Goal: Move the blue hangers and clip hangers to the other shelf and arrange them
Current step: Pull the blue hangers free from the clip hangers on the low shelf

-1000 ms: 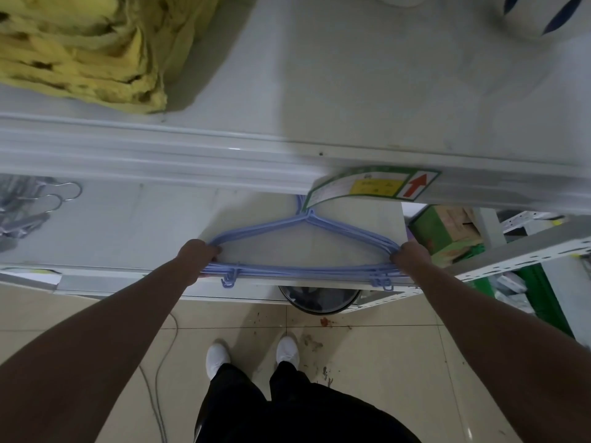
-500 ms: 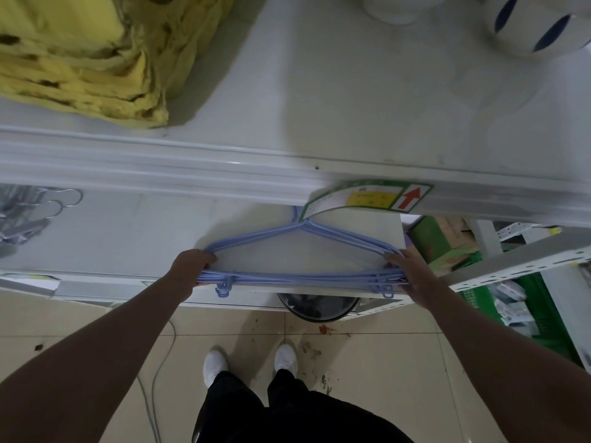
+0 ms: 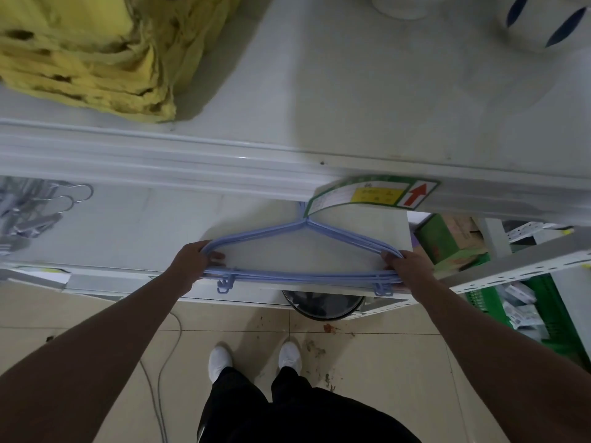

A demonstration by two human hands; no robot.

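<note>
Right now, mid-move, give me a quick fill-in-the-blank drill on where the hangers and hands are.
1. The left hand and right hand grip opposite ends of a stack of hangers coloured ____.
2. The hooks of that stack point under the ____ shelf, behind the green-edged price label.
3. The metal clip hangers lie on the lower shelf to the person's ____.
4. A pile of ____ cloth sits on the upper shelf.

Missing words: blue; upper; left; yellow

A stack of blue hangers point(image 3: 297, 276) is gripped at both ends by the left hand point(image 3: 192, 260) and right hand point(image 3: 407, 266), apparently resting on the lower shelf point(image 3: 144, 225).
</note>
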